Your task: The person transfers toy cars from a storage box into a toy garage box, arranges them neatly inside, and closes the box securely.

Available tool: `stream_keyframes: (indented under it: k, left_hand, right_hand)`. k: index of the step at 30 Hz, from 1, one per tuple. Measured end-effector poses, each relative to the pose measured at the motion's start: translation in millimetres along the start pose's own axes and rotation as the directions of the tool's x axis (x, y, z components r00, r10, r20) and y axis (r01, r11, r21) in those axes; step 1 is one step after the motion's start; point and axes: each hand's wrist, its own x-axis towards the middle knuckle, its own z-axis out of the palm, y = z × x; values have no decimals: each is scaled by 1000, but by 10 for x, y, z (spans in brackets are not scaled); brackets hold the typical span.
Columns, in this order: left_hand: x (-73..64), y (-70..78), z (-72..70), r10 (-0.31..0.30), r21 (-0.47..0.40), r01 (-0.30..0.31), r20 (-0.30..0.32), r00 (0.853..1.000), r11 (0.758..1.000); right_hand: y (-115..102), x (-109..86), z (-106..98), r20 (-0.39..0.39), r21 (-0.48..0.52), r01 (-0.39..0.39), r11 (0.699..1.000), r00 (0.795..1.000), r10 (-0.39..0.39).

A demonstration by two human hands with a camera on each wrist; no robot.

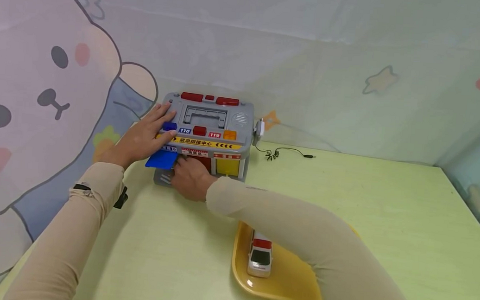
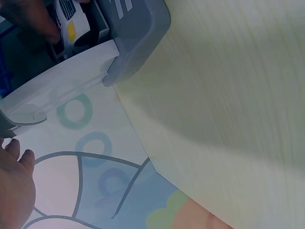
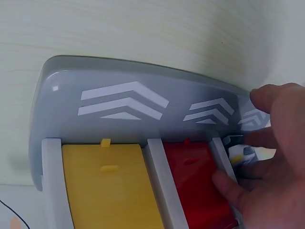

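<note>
"Grey plastic walls frame the subject. What is held, and where does it lie?"

"A white toy car (image 2: 77, 23), in the leftmost bay of the toy station (image 1: 214, 128) as seen from the head view, beneath a blue door (image 1: 161, 160) that stands outward. The right hand (image 1: 192, 179) has its grip closed about the car, with fingers at either side; the left hand (image 1: 140, 136) lies with extended fingers on the station's roof, clasping nothing."

"How should these parts handle?"

"The car is presumably light and stiff, its smooth shell apt to slip under fingertips; the flanks offer the best hold, although the bay leaves little clearance. The door looks thin, its hinge probably the most fragile point. The station, likely hollow, could slide on the table (image 1: 386, 216) unless steadied from above."

"What remains obscure?"

"In the head view the right hand conceals the car. The left wrist view cuts it off at the upper edge; the right wrist view gives only a blurred white fragment, so whether the wheels touch the bay floor cannot be told. The right sleeve (image 1: 293, 223) covers part of the yellow tray (image 1: 247, 287) and its white-and-red vehicle (image 1: 260, 258)."
</note>
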Motion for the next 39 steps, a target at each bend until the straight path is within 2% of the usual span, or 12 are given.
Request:
stream_keyframes:
  k: [6, 15, 23, 28, 33, 36, 39]
  left_hand:
    - [-5, 4, 7, -3, 0, 3, 1, 1000, 1000]
    - [6, -5, 0, -2, 3, 2, -3, 1000, 1000]
    - [12, -20, 21, -11, 12, 11, -6, 1000, 1000]
    - [5, -11, 15, -11, 13, 11, -4, 1000, 1000]
    - [2, -1, 6, -6, 16, 6, -4, 1000, 1000]
    - [0, 1, 0, 7, 27, -7, -14, 1000, 1000]
    - [-3, -1, 2, 30, 40, -29, -32, 999, 999]
  right_hand:
    - [-34, 11, 3, 34, 5, -1, 1000, 999, 1]
    - [0, -3, -2, 33, -6, 11, 1000, 999, -11]
    - [43, -75, 33, -39, 48, 60, 997, 998, -58]
    - [14, -219, 6, -123, 140, 96, 986, 989, -79]
    - [-38, -407, -131, -224, 280, 218, 935, 962, -157]
    - [-42, -485, -216, -327, 300, 287, 910, 927, -185]
    - [-22, -525, -268, -440, 276, 312, 909, 882, -169]
